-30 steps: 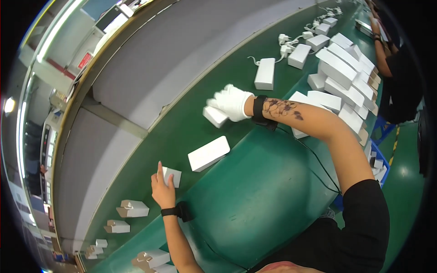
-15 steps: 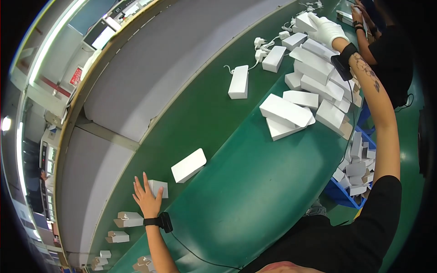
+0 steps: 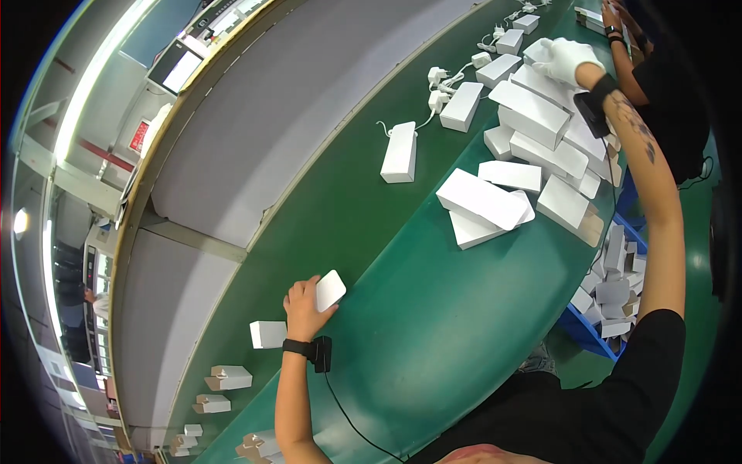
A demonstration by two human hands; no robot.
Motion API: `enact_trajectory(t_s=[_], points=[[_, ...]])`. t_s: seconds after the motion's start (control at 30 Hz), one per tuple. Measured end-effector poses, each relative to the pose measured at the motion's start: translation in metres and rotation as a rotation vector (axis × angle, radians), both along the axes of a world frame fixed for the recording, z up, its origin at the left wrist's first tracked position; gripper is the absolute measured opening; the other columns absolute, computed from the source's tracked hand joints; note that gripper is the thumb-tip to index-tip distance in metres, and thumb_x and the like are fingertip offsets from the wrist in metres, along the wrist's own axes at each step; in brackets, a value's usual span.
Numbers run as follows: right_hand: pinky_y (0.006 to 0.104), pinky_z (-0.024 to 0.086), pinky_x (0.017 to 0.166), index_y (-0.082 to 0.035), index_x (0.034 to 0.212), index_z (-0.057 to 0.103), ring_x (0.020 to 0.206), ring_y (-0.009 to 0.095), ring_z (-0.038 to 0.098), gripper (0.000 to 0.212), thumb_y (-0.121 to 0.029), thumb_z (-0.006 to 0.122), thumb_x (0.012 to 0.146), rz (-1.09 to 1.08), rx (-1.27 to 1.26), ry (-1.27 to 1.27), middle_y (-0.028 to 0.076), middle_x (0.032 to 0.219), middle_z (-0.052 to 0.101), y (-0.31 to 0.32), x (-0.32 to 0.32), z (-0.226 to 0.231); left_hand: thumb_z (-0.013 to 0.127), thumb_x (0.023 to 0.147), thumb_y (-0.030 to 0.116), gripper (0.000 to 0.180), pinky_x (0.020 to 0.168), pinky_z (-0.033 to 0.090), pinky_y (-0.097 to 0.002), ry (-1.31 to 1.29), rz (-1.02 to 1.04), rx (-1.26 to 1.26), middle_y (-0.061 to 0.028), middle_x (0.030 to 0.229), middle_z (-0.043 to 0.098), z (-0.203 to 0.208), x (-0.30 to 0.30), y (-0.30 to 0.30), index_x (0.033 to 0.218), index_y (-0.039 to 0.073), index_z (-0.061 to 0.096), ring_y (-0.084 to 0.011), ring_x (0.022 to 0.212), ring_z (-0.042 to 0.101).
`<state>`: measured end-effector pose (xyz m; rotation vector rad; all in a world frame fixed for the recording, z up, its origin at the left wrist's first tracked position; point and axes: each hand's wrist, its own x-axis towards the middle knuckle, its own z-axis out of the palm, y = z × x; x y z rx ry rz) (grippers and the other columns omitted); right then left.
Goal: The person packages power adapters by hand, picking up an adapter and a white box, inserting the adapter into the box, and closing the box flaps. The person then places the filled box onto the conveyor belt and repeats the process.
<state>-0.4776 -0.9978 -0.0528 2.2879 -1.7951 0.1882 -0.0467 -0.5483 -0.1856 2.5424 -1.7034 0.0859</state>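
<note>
On the green belt at lower left, my bare left hand (image 3: pixel 307 308) is closed around a small white box (image 3: pixel 331 291), whose pale end faces up. My right hand (image 3: pixel 570 62), in a white glove, reaches far out to the upper right. Its fingers are curled at a white box (image 3: pixel 533 51), partly hidden by the glove, at the far end of a heap of white boxes (image 3: pixel 529 112). Each wrist wears a black strap with a small black device and a cable.
More white boxes (image 3: pixel 399 153) stand along the belt, some beside white plug chargers (image 3: pixel 439 100) with cords. Open-flapped boxes (image 3: pixel 232 377) lie at lower left. A blue crate (image 3: pixel 576 323) of boxes stands at right. Another person's hands (image 3: pixel 613 19) are at upper right.
My left hand has moved right and up, from open beside a box to a grip on the white box further along. My right hand has drawn slightly back toward the heap.
</note>
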Motion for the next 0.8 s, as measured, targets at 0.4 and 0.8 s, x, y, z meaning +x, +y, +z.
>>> enact_trajectory(t_s=[0.4, 0.8], points=[[0.0363, 0.050, 0.084, -0.008, 0.111, 0.063, 0.095, 0.030, 0.062, 0.036, -0.024, 0.071, 0.079, 0.745, -0.407, -0.638, 0.013, 0.106, 0.065, 0.149, 0.012, -0.004, 0.079, 0.059, 0.014, 0.070, 0.099, 0.035, -0.0454, 0.236, -0.924, -0.495, -0.0128, 0.115, 0.050, 0.076, -0.186, -0.174, 0.124, 0.011, 0.052, -0.0304, 0.111, 0.050], [0.0365, 0.049, 0.083, -0.006, 0.103, 0.064, 0.096, 0.031, 0.061, 0.037, -0.038, 0.059, 0.086, 0.753, -0.066, -0.504, 0.015, 0.102, 0.065, 0.138, 0.098, 0.035, 0.075, 0.070, 0.022, 0.048, 0.095, 0.036, -0.0485, 0.267, -0.949, -0.879, -0.0132, 0.108, 0.051, 0.065, -0.243, -0.202, 0.111, 0.006, 0.056, -0.0307, 0.106, 0.049]])
